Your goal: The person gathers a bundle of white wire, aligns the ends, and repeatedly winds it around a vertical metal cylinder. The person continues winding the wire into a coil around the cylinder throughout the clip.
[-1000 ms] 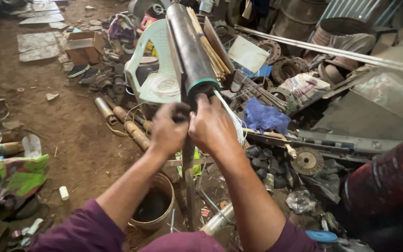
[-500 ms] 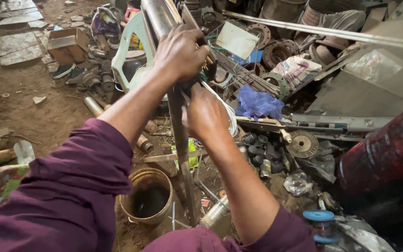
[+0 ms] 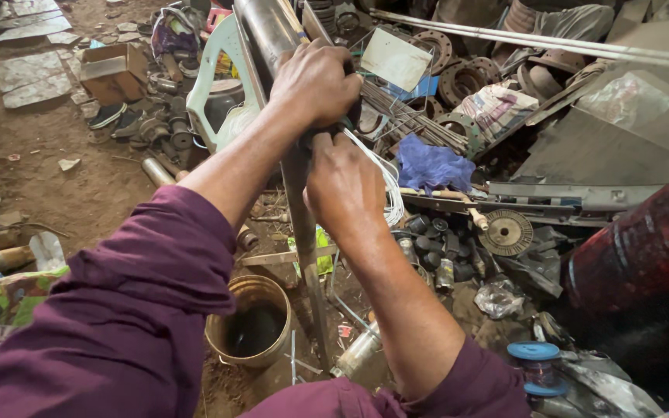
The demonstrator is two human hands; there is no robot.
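Observation:
A long grey metal cylinder [image 3: 261,27] slants up from the middle toward the top of the head view, on a thin metal stand [image 3: 307,255]. My left hand [image 3: 315,81] is wrapped over the cylinder's lower end. Just below it my right hand [image 3: 342,186] is closed around the same end, where dark green tape and white wires [image 3: 385,182] come out. Both arms wear purple sleeves.
A rusty round tin [image 3: 249,329] stands on the dirt floor below my arms. A pale green plastic chair [image 3: 214,89] is behind the cylinder. Blue cloth [image 3: 431,166], metal discs [image 3: 509,232], a red drum [image 3: 636,248] and scrap fill the right side. A cardboard box [image 3: 114,73] lies at upper left.
My left hand has slid up and over the cylinder's end and now sits above my right hand. The view has moved closer and the arms fill more of it.

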